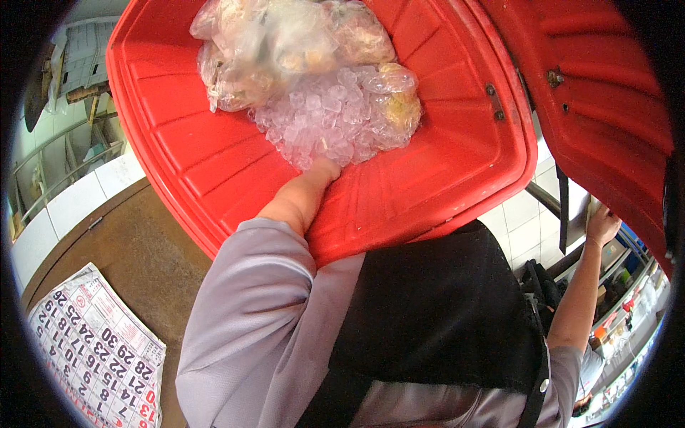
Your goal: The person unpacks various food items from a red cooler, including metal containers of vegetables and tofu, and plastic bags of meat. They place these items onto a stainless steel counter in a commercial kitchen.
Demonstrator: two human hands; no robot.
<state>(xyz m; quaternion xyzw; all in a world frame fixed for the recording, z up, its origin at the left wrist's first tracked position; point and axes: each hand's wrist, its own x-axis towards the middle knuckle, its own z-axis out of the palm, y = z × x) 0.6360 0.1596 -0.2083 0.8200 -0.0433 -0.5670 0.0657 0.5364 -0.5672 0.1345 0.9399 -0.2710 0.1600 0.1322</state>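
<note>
My left hand (323, 170) reaches down into a red plastic cooler bin (182, 155). Its fingers are sunk in a heap of ice cubes (321, 120), so whether they grasp anything is hidden. Clear plastic bags of pale food (299, 37) lie against the far side of the ice. A smaller bag with something yellowish (401, 104) rests on its right side. Far to the right, my right hand (603, 224) grips the edge of the raised red lid (604, 80), which partly covers the fingers.
A brown board or tabletop (144, 257) lies left of the bin, with a printed calendar sheet (101, 348) on it. White floor tiles (514, 230) show at right. Shelves with goods (615, 299) and part of another person (591, 369) are at the far right.
</note>
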